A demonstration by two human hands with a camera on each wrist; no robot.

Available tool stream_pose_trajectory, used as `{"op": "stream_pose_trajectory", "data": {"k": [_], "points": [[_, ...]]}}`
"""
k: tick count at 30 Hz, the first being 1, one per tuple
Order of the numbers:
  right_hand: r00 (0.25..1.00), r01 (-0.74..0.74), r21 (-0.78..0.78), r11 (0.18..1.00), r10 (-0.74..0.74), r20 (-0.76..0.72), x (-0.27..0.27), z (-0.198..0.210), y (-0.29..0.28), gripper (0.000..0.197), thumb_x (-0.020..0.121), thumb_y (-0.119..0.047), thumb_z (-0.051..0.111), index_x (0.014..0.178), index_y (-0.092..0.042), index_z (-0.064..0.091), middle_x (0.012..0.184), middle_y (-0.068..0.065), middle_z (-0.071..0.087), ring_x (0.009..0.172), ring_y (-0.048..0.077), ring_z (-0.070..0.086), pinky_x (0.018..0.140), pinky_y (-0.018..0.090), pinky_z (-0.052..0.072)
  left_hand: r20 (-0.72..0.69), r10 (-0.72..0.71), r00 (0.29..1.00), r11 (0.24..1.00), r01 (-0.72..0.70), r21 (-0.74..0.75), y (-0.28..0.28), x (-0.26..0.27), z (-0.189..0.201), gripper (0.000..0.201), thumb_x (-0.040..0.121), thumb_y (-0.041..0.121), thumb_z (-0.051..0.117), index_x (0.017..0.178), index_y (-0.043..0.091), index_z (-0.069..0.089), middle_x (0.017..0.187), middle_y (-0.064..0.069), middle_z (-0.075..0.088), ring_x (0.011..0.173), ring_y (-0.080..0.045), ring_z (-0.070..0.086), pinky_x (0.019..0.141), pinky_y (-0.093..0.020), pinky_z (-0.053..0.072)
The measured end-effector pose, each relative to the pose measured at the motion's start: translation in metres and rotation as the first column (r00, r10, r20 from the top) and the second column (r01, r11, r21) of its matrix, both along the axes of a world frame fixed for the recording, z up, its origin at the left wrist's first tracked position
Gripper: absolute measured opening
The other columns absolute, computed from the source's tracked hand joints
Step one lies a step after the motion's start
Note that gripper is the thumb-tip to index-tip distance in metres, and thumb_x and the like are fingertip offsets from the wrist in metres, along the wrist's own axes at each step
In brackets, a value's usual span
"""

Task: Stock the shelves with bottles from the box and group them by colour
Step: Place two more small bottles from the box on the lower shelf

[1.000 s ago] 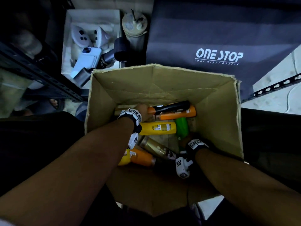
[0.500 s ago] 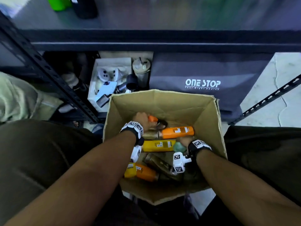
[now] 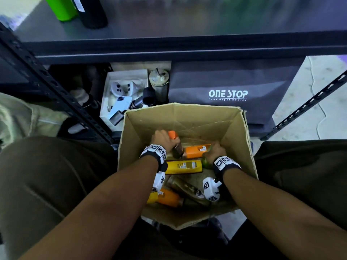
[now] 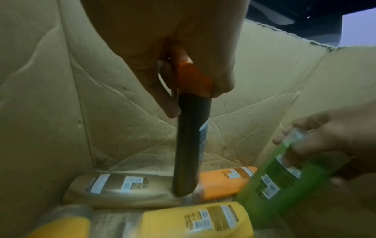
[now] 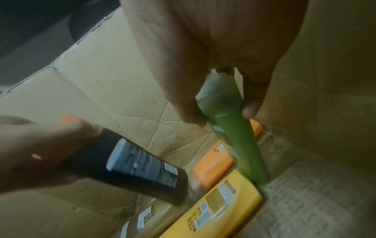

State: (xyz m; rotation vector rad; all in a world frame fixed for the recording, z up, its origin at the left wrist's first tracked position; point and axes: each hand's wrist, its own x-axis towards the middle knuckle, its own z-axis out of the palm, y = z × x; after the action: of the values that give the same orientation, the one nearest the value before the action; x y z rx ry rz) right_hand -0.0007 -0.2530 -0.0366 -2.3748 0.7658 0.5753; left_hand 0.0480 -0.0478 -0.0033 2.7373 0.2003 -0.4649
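An open cardboard box (image 3: 236, 132) stands on the floor between my knees, with several bottles lying in it. My left hand (image 3: 163, 138) grips a black bottle with an orange cap (image 4: 190, 141) by its top end and holds it upright above the others. My right hand (image 3: 215, 151) grips a green bottle (image 5: 241, 141) by its cap end; its base points down into the box. Below them lie an orange bottle (image 3: 197, 151), a yellow bottle (image 3: 183, 167), a beige bottle (image 4: 126, 186) and more near the front wall.
A dark metal shelf (image 3: 169, 36) runs across the top, with a green bottle (image 3: 61, 7) and a black bottle (image 3: 92, 12) standing at its left. Under it sit a white tray of gadgets (image 3: 122, 94) and a grey "ONE STOP" bag (image 3: 228, 94). Slotted shelf posts flank the box.
Both hands have risen inside the box: the left has lifted the black bottle upright, the right has lifted the green bottle. The head view tilted up, bringing the shelf into sight.
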Motion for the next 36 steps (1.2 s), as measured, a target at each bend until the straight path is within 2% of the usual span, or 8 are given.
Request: {"op": "stream_pose_trajectory", "data": {"k": [4,7,11,17,25,30,33,36], "points": [[0.991,0.115,0.077,0.99,-0.119,0.061,-0.001,-0.006,0.001,0.071,0.088,-0.018,0.073,0.146,-0.008,0.035,0.143,0.021,0.049,0.131,0.038,0.051,0.106,0.04,0.045,0.0,0.017,1.0,0.999,-0.017,-0.036,-0.004,-0.007,-0.011,0.055,0.081,0.064,0.069,0.067,0.013,0.053,0.081,-0.005,0.055,0.056,-0.012,0.047,0.062,-0.028,0.042],[0.972,0.193,0.166,0.967,-0.212,0.105,-0.002,-0.011,-0.002,0.068,0.087,-0.019,0.075,0.144,-0.011,0.039,0.14,0.018,0.054,0.127,0.037,0.054,0.105,0.039,0.046,0.079,-0.005,0.997,0.984,0.018,-0.175,-0.004,-0.013,-0.024,0.055,0.081,0.058,0.073,0.101,0.007,0.061,0.121,-0.012,0.043,0.08,-0.023,0.054,0.077,-0.032,0.045],[0.921,0.295,0.322,0.899,-0.357,0.153,-0.007,-0.022,-0.001,0.061,0.085,-0.019,0.077,0.138,-0.019,0.047,0.131,0.014,0.061,0.115,0.035,0.06,0.097,0.035,0.048,0.084,-0.013,0.996,0.942,0.041,-0.334,-0.001,-0.015,-0.035,0.059,0.082,0.048,0.077,0.123,0.011,0.057,0.131,-0.014,0.048,0.111,-0.035,0.057,0.098,-0.036,0.046],[0.812,0.399,0.426,0.812,-0.528,0.247,-0.014,-0.038,0.006,0.076,0.082,-0.02,0.081,0.144,-0.025,0.038,0.125,0.01,0.06,0.1,0.029,0.059,0.086,0.034,0.047,-0.043,0.031,0.999,0.913,-0.046,-0.406,0.002,-0.019,-0.056,0.043,0.083,0.042,0.079,0.112,0.012,0.068,0.11,-0.011,0.071,0.1,-0.031,0.066,0.085,-0.033,0.048],[0.687,0.489,0.561,0.668,-0.691,0.224,-0.006,-0.048,0.008,0.084,0.076,-0.021,0.088,0.144,-0.023,0.04,0.12,0.003,0.056,0.103,0.022,0.056,0.088,0.028,0.041,-0.147,0.038,0.988,0.863,-0.107,-0.495,-0.002,-0.018,-0.083,0.025,0.084,0.046,0.076,0.095,0.027,0.064,0.089,-0.001,0.067,0.093,-0.028,0.067,0.078,-0.03,0.044],[0.777,0.424,0.469,0.775,-0.577,0.252,-0.006,-0.068,0.007,0.063,0.081,-0.01,0.082,0.136,-0.002,0.052,0.133,0.017,0.059,0.124,0.03,0.057,0.108,0.034,0.04,-0.177,0.032,0.984,0.844,-0.121,-0.522,-0.001,-0.011,-0.094,0.044,0.085,0.045,0.074,0.121,0.022,0.065,0.12,-0.008,0.07,0.108,-0.03,0.064,0.087,-0.032,0.045],[0.868,0.337,0.446,0.829,-0.457,0.194,-0.001,-0.078,0.004,0.047,0.088,-0.008,0.074,0.132,-0.002,0.058,0.132,0.016,0.062,0.124,0.03,0.057,0.103,0.03,0.04,-0.206,0.007,0.978,0.816,-0.125,-0.565,-0.001,-0.008,-0.098,0.05,0.089,0.045,0.07,0.132,0.023,0.059,0.13,-0.006,0.066,0.116,-0.028,0.061,0.089,-0.031,0.041],[0.926,0.29,0.421,0.86,-0.363,0.105,0.001,-0.085,0.002,0.047,0.091,-0.013,0.07,0.135,-0.006,0.057,0.134,0.016,0.06,0.125,0.032,0.055,0.109,0.038,0.04,-0.229,0.017,0.973,0.779,-0.156,-0.607,-0.003,-0.007,-0.099,0.055,0.09,0.042,0.071,0.14,0.023,0.053,0.135,-0.004,0.064,0.12,-0.026,0.06,0.093,-0.032,0.041]]}}
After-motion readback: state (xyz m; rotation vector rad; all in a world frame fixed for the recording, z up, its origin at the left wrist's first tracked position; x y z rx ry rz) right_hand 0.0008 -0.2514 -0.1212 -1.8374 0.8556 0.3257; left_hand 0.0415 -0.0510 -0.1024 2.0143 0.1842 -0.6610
